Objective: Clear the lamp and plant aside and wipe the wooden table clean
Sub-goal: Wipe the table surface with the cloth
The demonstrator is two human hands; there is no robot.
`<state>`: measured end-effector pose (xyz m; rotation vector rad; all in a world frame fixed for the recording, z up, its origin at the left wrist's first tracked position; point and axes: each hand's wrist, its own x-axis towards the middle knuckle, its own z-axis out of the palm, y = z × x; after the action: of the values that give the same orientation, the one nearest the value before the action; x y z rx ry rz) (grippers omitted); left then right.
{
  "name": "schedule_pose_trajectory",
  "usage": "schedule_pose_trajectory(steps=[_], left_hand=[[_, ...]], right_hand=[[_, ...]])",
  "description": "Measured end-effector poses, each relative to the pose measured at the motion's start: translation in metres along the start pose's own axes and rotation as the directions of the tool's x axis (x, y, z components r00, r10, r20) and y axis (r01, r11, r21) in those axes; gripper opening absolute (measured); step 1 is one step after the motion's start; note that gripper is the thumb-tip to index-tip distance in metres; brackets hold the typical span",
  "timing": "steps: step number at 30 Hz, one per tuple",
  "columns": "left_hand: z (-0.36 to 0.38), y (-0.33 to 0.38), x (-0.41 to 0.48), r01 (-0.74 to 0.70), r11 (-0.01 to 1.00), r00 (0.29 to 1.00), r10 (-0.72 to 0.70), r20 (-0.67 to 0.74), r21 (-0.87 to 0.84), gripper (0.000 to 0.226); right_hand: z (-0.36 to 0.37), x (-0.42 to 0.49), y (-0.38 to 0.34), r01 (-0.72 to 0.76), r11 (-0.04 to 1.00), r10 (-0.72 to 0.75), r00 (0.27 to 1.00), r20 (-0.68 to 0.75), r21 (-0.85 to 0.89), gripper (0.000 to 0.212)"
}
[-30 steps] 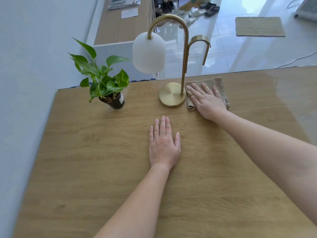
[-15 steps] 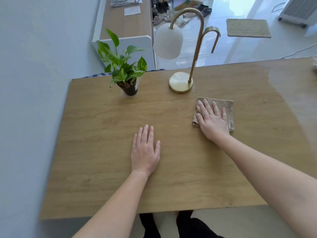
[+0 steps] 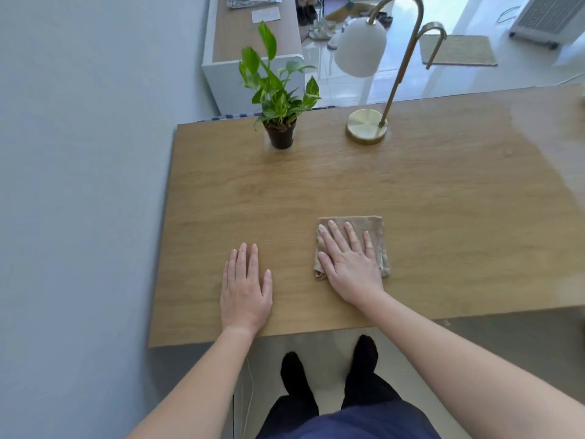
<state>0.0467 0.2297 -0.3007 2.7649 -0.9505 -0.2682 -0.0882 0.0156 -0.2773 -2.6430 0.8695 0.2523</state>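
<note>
In 1 second the cloth [image 3: 373,226] has come back from beside the lamp [image 3: 367,126] at 12 o'clock toward the near counter [image 3: 443,217] edge, pressed under the right hand [image 3: 351,264], fingers straight, grip apart. The left hand [image 3: 245,289] lies flat at its 9 o'clock, grip likewise apart. The plant [image 3: 280,99] and lamp stand at the far edge; wiping is judged underway.

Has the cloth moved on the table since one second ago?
Yes. The cloth under the right hand slid toward the person, away from the lamp base.
</note>
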Motion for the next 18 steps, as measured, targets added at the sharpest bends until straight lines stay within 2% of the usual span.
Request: schedule_pose_trajectory(steps=[11,18], left_hand=[[-0.003,-0.005,-0.009,-0.031,0.999,0.998,0.033,0.045,-0.030,0.072],[-0.007,-0.007,-0.010,-0.040,0.999,0.996,0.043,0.076,-0.037,0.073]], right_hand=[[0.026,-0.069,-0.024,0.096,0.994,-0.095,0.995,0.035,-0.042,0.060],[0.011,-0.062,-0.010,0.160,0.985,-0.157,0.986,0.052,-0.059,0.074]])
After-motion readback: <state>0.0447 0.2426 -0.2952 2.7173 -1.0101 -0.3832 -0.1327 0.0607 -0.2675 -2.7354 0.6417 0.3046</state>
